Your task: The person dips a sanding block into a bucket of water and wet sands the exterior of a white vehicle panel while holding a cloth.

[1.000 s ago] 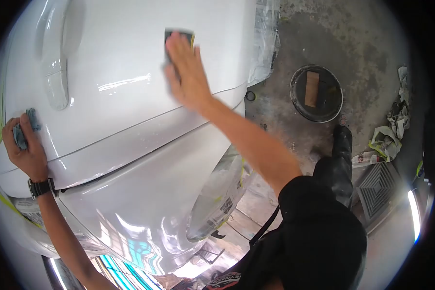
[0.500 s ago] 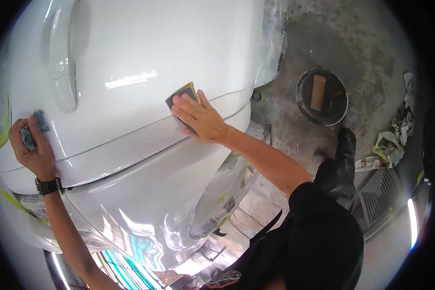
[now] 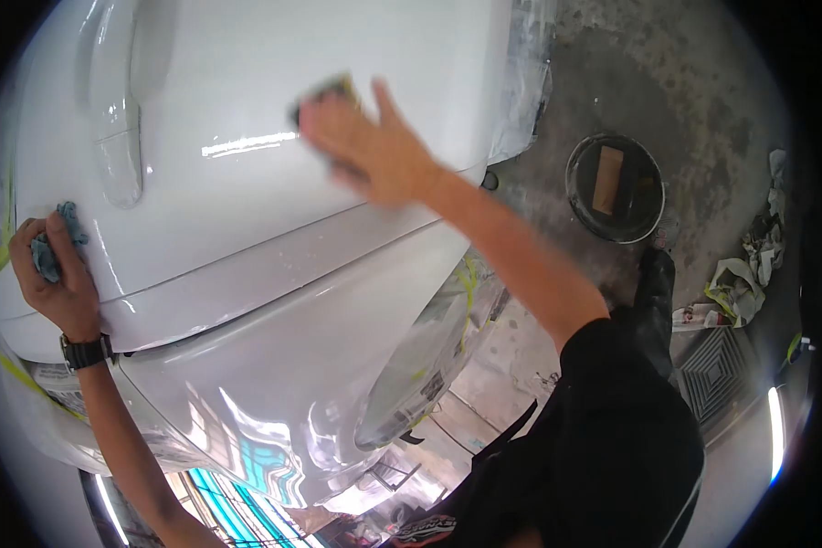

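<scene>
My right hand, blurred by motion, presses a dark grey sanding pad with a yellowish edge onto the glossy white car panel. The palm and fingers cover most of the pad. On the left side of the panel, my left hand has its fingers curled round a crumpled blue-green cloth and rests against the bodywork. A white raised handle-like part runs along the panel above the cloth. Below both hands lies a dark seam between panels.
On the concrete floor to the right stands a round black bucket with a brown block in it. Crumpled masking paper lies beyond, near a patterned grate. Masking film with tape covers the car's edge.
My right hand has slid up and slightly left across the white panel with the sanding pad. My left hand keeps its place with the cloth; the view has shifted a little.
</scene>
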A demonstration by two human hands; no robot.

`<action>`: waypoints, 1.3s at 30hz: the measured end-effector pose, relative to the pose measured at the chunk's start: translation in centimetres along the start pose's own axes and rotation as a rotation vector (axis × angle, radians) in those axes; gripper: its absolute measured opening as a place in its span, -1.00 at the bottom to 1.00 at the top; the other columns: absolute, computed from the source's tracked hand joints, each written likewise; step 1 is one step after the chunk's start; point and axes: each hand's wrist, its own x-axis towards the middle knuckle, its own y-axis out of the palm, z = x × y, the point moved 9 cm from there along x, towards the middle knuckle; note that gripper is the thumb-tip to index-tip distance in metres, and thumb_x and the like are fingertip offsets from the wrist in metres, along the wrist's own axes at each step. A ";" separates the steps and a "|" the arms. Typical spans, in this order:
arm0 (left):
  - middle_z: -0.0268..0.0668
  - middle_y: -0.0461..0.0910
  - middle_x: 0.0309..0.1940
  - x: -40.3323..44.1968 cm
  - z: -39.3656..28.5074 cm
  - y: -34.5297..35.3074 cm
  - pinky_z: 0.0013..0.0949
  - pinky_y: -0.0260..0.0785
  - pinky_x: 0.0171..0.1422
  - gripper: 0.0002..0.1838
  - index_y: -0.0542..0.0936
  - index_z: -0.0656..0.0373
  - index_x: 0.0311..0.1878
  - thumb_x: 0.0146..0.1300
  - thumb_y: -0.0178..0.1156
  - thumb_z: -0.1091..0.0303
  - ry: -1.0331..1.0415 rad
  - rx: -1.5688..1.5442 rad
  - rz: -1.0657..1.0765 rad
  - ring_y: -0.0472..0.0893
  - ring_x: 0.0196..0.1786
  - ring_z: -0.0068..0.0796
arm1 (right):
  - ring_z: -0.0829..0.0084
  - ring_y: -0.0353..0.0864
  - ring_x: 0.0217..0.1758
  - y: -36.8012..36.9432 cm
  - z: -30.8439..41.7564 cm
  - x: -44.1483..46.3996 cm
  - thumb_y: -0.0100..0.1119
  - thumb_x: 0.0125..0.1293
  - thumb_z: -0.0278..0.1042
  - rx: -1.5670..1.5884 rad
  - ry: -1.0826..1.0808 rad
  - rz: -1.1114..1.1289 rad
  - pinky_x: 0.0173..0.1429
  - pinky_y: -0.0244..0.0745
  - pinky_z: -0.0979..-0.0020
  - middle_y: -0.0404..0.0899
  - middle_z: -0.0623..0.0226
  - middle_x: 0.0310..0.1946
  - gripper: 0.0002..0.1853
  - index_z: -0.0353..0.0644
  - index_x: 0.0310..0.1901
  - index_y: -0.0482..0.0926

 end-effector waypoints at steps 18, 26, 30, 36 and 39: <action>-0.20 0.63 -0.18 0.0 -0.7 -0.1 -0.35 0.45 0.03 -0.85 0.61 0.33 -0.11 0.44 0.30 0.42 0.015 0.002 -0.015 0.60 -0.17 -0.35 | 0.16 0.24 0.62 1.7 6.7 -4.6 0.25 0.34 -0.24 0.354 0.103 -0.113 0.57 -0.11 -0.41 0.23 0.24 0.59 -0.28 -0.01 0.53 0.31; -0.20 0.63 -0.18 0.0 0.0 0.1 -0.35 0.44 0.04 -0.86 0.61 0.32 -0.11 0.43 0.30 0.43 0.011 -0.007 -0.013 0.60 -0.15 -0.33 | 0.09 0.19 0.63 -1.5 0.5 0.9 0.17 0.41 -0.20 0.179 0.195 -0.352 0.54 -0.09 -0.43 0.20 0.22 0.60 -0.29 -0.06 0.56 0.23; -0.19 0.63 -0.18 0.0 -0.4 0.1 -0.34 0.44 0.04 -0.88 0.61 0.32 -0.12 0.41 0.31 0.46 0.008 -0.035 0.008 0.61 -0.14 -0.31 | 0.23 0.17 0.65 1.0 7.5 -1.3 0.19 0.39 -0.15 0.237 -0.063 -0.073 0.56 -0.09 -0.41 0.18 0.30 0.61 -0.31 0.03 0.54 0.28; -0.18 0.63 -0.19 0.3 -0.9 -0.1 -0.31 0.45 0.05 -0.87 0.61 0.32 -0.13 0.39 0.33 0.47 0.037 -0.017 -0.014 0.61 -0.13 -0.28 | 0.16 0.14 0.66 -2.1 2.8 4.1 0.24 0.33 -0.25 0.179 0.140 -0.300 0.55 -0.06 -0.40 0.13 0.26 0.63 -0.22 -0.05 0.57 0.22; -0.18 0.64 -0.19 0.1 -0.9 -0.1 -0.31 0.45 0.05 -0.86 0.61 0.31 -0.14 0.39 0.34 0.45 0.005 -0.029 -0.023 0.62 -0.13 -0.28 | 0.22 0.09 0.68 0.5 11.1 1.6 0.23 0.36 -0.23 0.370 0.051 -0.180 0.54 -0.02 -0.37 0.07 0.31 0.65 -0.23 -0.04 0.58 0.20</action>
